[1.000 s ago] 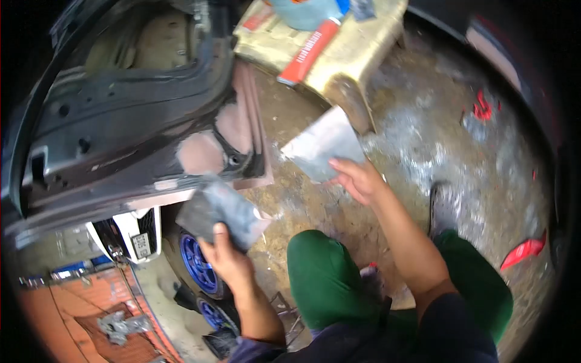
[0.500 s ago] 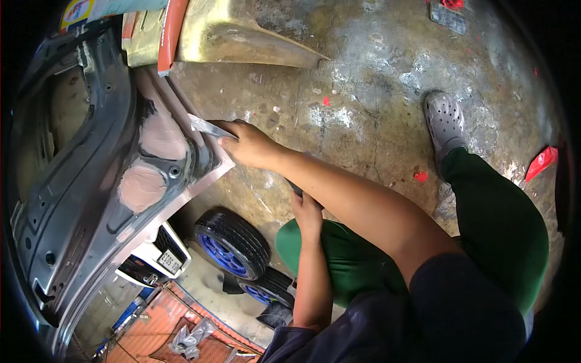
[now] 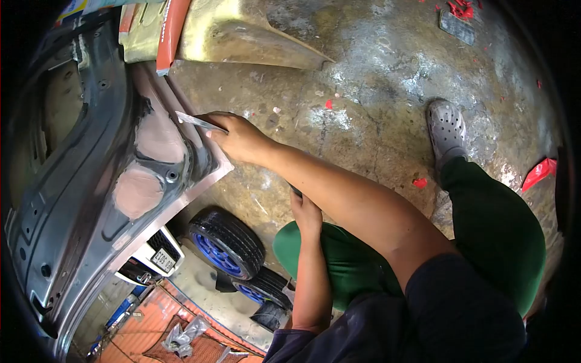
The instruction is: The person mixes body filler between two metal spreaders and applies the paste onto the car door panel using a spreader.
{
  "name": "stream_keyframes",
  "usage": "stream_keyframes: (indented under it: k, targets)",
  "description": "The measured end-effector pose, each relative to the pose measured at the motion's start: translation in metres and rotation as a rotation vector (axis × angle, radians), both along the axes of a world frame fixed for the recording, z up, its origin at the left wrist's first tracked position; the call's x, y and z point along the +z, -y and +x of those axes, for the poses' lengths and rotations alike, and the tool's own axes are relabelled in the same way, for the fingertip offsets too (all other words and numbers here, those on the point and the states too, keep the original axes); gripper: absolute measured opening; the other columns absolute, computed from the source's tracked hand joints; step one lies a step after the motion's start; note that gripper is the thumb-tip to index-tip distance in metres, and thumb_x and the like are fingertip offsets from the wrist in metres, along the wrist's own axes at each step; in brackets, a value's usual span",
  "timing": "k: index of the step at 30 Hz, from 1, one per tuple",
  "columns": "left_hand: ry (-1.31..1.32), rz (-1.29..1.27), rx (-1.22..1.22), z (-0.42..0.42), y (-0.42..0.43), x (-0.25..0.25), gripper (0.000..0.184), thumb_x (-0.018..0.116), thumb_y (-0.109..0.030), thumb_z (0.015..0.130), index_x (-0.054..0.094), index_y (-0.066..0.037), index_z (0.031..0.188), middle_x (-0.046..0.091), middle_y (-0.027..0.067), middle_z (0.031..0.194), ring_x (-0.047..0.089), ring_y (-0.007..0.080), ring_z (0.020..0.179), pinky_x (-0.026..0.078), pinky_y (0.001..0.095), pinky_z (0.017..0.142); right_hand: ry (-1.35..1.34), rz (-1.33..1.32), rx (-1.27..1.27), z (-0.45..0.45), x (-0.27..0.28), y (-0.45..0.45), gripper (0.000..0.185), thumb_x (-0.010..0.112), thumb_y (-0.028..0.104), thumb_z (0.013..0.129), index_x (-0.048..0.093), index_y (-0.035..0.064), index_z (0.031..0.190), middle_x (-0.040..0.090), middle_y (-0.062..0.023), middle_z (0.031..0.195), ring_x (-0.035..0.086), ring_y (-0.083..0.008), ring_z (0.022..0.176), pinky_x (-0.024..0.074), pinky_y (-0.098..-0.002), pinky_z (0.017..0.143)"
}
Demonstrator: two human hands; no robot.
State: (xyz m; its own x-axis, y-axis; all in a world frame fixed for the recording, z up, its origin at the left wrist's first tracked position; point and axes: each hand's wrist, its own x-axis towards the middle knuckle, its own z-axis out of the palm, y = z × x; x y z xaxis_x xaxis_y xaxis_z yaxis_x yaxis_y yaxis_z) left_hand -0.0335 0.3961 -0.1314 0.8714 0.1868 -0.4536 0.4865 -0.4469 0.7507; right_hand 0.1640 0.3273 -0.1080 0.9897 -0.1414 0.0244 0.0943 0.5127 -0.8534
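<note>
My right hand (image 3: 239, 138) grips a putty knife (image 3: 203, 123) whose pale-smeared blade reaches over the edge of a grey metal car body panel (image 3: 75, 175). Two rounded patches of pinkish body filler lie on that panel, an upper patch (image 3: 158, 138) and a lower patch (image 3: 138, 192), both near the blade. Close to my green-trousered knee, my left hand (image 3: 307, 215) is closed around a dark object (image 3: 296, 191). Most of that object is hidden behind my right forearm, so its kind does not show.
A yellowish curved panel (image 3: 242, 36) with an orange-red strip (image 3: 172, 36) lies beyond the car panel. Below are tyres on blue wheels (image 3: 227, 242), a white car part with a number plate (image 3: 162, 260) and an orange surface (image 3: 145, 320). Red scraps (image 3: 419, 182) dot the stained floor.
My right hand and the putty knife have shifted slightly left, further over the panel. My left hand stays near my knee. The whole view has moved a little.
</note>
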Motion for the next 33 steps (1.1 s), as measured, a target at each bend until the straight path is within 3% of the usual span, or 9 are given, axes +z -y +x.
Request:
stream_keyframes:
  k: [14, 22, 27, 33]
  targets:
    - [-0.085, 0.035, 0.021, 0.008, 0.009, 0.007, 0.032, 0.051, -0.021, 0.104, 0.053, 0.004, 0.123, 0.065, 0.0079, 0.108, 0.060, 0.0131, 0.096, 0.049, 0.0277, 0.084, -0.028, -0.015, 0.093, 0.019, 0.007, 0.009, 0.037, 0.055, 0.016, 0.093, 0.060, 0.0061, 0.128, 0.063, -0.0215, 0.124, 0.059, -0.0361, 0.115, 0.0447, -0.0396, 0.099]
    - [-0.033, 0.039, -0.027, 0.005, 0.005, 0.003, 0.028, 0.054, -0.014, 0.099, 0.056, 0.004, 0.121, 0.065, 0.0103, 0.112, 0.060, 0.0161, 0.101, 0.048, 0.0294, 0.087, 0.005, -0.047, 0.154, -0.002, 0.013, 0.006, 0.040, 0.053, 0.015, 0.094, 0.057, 0.0093, 0.134, 0.060, -0.0197, 0.130, 0.056, -0.0354, 0.120, 0.0419, -0.0403, 0.104]
    - [-0.027, 0.102, -0.099, 0.006, 0.007, 0.006, 0.030, 0.058, -0.010, 0.093, 0.057, 0.003, 0.121, 0.064, 0.0107, 0.115, 0.059, 0.0176, 0.104, 0.047, 0.0311, 0.091, 0.081, -0.084, 0.060, -0.015, 0.007, 0.000, 0.039, 0.051, 0.009, 0.093, 0.058, 0.0061, 0.132, 0.059, -0.0194, 0.130, 0.054, -0.0353, 0.122, 0.0400, -0.0408, 0.106]
    - [-0.028, -0.002, -0.045, 0.002, -0.002, -0.003, 0.035, 0.061, -0.013, 0.092, 0.057, 0.004, 0.122, 0.065, 0.0132, 0.117, 0.060, 0.0204, 0.109, 0.046, 0.0322, 0.093, 0.067, -0.115, 0.030, -0.004, 0.009, -0.006, 0.042, 0.052, 0.008, 0.092, 0.055, 0.0059, 0.134, 0.059, -0.0177, 0.130, 0.053, -0.0347, 0.123, 0.0390, -0.0416, 0.107]
